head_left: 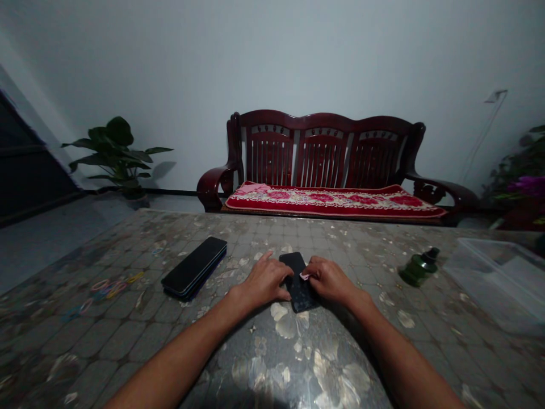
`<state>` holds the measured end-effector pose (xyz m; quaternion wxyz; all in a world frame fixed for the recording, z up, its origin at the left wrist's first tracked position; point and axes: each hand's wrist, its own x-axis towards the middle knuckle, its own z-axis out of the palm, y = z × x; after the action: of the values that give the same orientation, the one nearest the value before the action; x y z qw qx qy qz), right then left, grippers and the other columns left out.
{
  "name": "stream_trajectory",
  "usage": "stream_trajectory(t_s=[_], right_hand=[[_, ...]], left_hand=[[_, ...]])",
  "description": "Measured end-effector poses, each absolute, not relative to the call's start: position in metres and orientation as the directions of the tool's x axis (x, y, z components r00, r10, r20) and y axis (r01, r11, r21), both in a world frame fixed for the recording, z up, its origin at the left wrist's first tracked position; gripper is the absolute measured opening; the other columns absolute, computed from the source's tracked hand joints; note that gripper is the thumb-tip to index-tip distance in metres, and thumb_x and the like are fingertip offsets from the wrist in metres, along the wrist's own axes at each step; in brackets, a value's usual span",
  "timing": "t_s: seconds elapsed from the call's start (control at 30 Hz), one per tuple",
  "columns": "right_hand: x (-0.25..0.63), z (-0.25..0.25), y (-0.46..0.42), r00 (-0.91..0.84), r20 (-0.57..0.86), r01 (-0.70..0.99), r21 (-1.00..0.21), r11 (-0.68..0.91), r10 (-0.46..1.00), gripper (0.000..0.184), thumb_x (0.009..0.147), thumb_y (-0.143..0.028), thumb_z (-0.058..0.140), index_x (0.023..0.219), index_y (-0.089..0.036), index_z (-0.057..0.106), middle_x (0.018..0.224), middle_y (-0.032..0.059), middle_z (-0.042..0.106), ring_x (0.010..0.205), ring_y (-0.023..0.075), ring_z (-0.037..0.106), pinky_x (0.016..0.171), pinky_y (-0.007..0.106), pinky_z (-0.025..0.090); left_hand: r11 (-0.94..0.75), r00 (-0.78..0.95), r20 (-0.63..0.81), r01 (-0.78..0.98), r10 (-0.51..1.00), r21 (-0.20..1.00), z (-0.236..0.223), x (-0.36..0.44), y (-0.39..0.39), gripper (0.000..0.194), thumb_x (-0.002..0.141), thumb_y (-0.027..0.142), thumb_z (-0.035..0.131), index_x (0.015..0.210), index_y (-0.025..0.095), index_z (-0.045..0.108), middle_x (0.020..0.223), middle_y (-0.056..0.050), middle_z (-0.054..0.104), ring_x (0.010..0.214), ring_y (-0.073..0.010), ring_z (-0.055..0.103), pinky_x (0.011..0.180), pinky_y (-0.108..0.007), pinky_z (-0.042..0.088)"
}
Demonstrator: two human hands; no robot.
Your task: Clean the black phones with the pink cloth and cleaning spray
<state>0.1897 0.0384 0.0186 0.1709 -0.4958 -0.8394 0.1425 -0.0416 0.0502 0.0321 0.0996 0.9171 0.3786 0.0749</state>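
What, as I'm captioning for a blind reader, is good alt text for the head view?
Left hand touches a black phone; right hand holds a pale scrap over it on a patterned table. Stacked phones left, green bottle right.

Bare tabletop [255,227] lies open between the stacked phones [196,268] and the left hand [267,278]; rightward, the green bottle [420,267] stands before the clear bin [502,284].

home living room, carved wooden bench [326,150] with red floral cushion [332,199], leafy potted plant [117,150], plain wall [191,68]
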Motion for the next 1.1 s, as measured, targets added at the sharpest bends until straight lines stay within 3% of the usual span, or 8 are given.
stream_trajectory(t_s=[0.1, 0.2, 0.33, 0.5, 0.7, 0.9, 1.1], right_hand=[[0.190, 0.018, 0.038, -0.458, 0.144, 0.784, -0.401, 0.475, 0.877, 0.033, 0.076, -0.005, 0.052, 0.091, -0.019, 0.078, 0.084, 0.0036, 0.064, 0.080, 0.0159, 0.059, 0.070, 0.023, 0.039], [0.190, 0.018, 0.038, -0.466, 0.149, 0.785, -0.386, 0.485, 0.872, 0.033, 0.076, -0.004, 0.053, 0.092, -0.019, 0.078, 0.085, 0.0042, 0.065, 0.081, 0.0167, 0.060, 0.072, 0.024, 0.040], [0.191, 0.017, 0.038, -0.482, 0.176, 0.766, -0.391, 0.510, 0.858, 0.033, 0.077, -0.004, 0.054, 0.094, -0.018, 0.078, 0.092, 0.0058, 0.068, 0.090, 0.0186, 0.062, 0.079, 0.025, 0.042], [0.193, 0.015, 0.040, -0.490, 0.168, 0.766, -0.387, 0.514, 0.855, 0.033, 0.080, -0.005, 0.054, 0.097, -0.020, 0.078, 0.093, 0.0053, 0.068, 0.090, 0.0185, 0.062, 0.080, 0.025, 0.043], [0.194, 0.014, 0.040, -0.488, 0.162, 0.770, -0.382, 0.511, 0.857, 0.034, 0.082, -0.005, 0.053, 0.099, -0.021, 0.077, 0.094, 0.0051, 0.068, 0.094, 0.0189, 0.062, 0.082, 0.025, 0.043], [0.195, 0.017, 0.041, -0.505, 0.119, 0.765, -0.398, 0.507, 0.855, 0.035, 0.080, -0.003, 0.053, 0.098, -0.020, 0.078, 0.093, 0.0052, 0.068, 0.091, 0.0177, 0.064, 0.080, 0.024, 0.043], [0.196, 0.025, 0.040, -0.518, 0.068, 0.749, -0.445, 0.491, 0.853, 0.038, 0.076, -0.003, 0.054, 0.097, -0.021, 0.079, 0.093, 0.0039, 0.069, 0.089, 0.0164, 0.065, 0.080, 0.022, 0.044]], left_hand=[[-0.715, 0.734, 0.028, 0.652, 0.679, 0.253, 0.029, -0.040, 0.072, 0.077, 0.069, 0.042, 0.090, 0.137, 0.025, 0.058, 0.135, -0.010, 0.066, 0.130, -0.0319, 0.057, 0.121, -0.053, 0.024], [-0.748, 0.795, -0.099, 0.599, 0.599, 0.285, 0.023, -0.034, 0.096, 0.110, 0.064, 0.046, 0.092, 0.156, 0.027, 0.034, 0.161, -0.015, 0.038, 0.149, -0.0387, 0.033, 0.120, -0.057, 0.026], [-0.782, 0.834, -0.252, 0.550, 0.492, 0.292, 0.019, -0.021, 0.121, 0.130, 0.054, 0.053, 0.095, 0.160, 0.027, 0.024, 0.167, -0.016, 0.022, 0.154, -0.0428, 0.014, 0.121, -0.060, 0.022], [-0.813, 0.852, -0.281, 0.512, 0.441, 0.277, 0.019, -0.012, 0.132, 0.128, 0.044, 0.056, 0.097, 0.154, 0.029, 0.037, 0.168, -0.014, 0.020, 0.153, -0.0436, 0.015, 0.122, -0.059, 0.022], [-0.792, 0.834, -0.263, 0.546, 0.484, 0.274, 0.017, -0.017, 0.129, 0.125, 0.045, 0.059, 0.096, 0.152, 0.027, 0.040, 0.166, -0.016, 0.027, 0.152, -0.0448, 0.018, 0.122, -0.061, 0.021], [-0.753, 0.803, -0.118, 0.590, 0.584, 0.291, 0.004, -0.036, 0.119, 0.108, 0.057, 0.067, 0.088, 0.148, 0.027, 0.046, 0.159, -0.016, 0.037, 0.149, -0.0422, 0.028, 0.120, -0.055, 0.027], [-0.694, 0.723, -0.011, 0.667, 0.691, 0.273, 0.004, -0.044, 0.101, 0.101, 0.052, 0.064, 0.091, 0.138, 0.028, 0.054, 0.147, -0.013, 0.047, 0.141, -0.0407, 0.037, 0.117, -0.053, 0.030]])
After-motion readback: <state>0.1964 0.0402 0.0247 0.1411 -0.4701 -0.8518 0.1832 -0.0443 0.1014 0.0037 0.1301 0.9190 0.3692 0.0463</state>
